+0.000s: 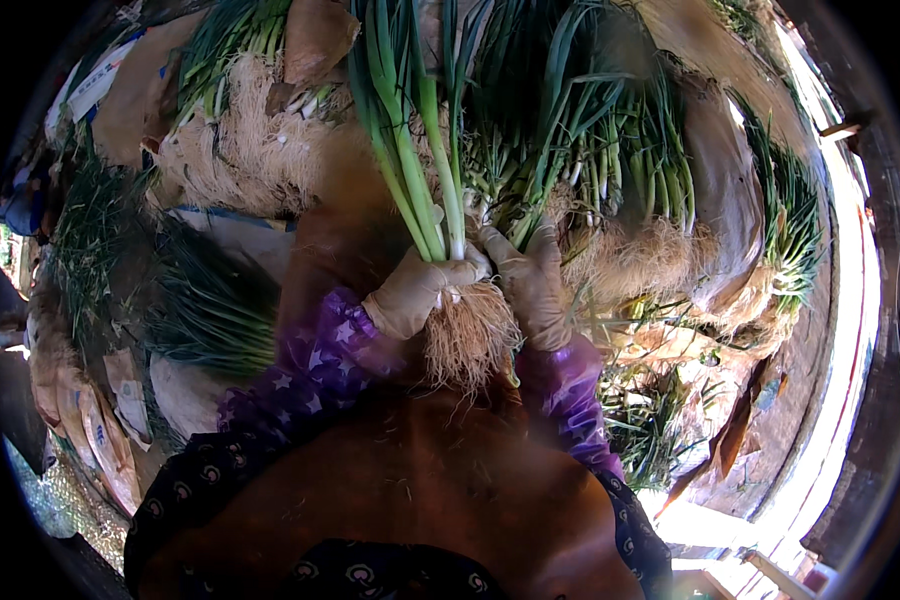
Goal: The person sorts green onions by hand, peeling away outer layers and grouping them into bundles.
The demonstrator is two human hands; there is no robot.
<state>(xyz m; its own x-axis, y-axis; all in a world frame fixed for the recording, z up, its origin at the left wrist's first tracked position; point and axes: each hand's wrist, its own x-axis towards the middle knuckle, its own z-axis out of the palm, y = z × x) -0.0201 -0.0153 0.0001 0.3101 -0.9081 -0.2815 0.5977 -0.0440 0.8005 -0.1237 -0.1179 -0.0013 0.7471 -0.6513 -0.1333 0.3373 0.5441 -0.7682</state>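
Note:
My left hand (425,290), in a pale glove, is closed round a few green onions (400,150) just above their roots. Their white stems and long green leaves stand up from the fist, and a tangle of tan roots (470,335) hangs below it. Close beside it is my right hand (532,285), also gloved, back toward me. Its thumb and fingers are spread in a V at the edge of the green onion pile (610,130); the fingertips are partly hidden among stems.
More rooted green onions (250,130) lie at the far left, with a sheaf of green leaves (215,300) nearer. Another bunch (785,230) rests at the right beside a pale sack (720,180). Loose trimmings (650,420) litter the ground at the near right. A brown apron (400,490) covers my lap.

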